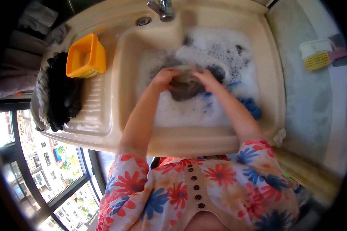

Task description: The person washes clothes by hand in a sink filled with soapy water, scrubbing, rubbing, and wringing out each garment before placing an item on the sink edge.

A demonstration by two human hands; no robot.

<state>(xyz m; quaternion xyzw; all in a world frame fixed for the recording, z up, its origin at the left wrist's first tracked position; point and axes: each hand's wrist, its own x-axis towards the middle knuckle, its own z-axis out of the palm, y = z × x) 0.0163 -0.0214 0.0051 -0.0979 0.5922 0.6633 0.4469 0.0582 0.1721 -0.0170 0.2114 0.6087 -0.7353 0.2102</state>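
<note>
A brownish-grey wet cloth is bunched up between my two hands in the foamy water of the basin. My left hand grips its left side, fingers bent against it. At its upper right, my right hand holds the fabric with fingers partly blurred. White suds cover much of the water around the hands. A blue cloth lies at the right side of the basin, partly under foam. Dark fabric shows just behind my right hand.
The beige sink has a faucet at the back. On the left drainboard stand an orange container and piled dark clothes. A yellow-bristled brush lies at the right, by a white holder. A window is at lower left.
</note>
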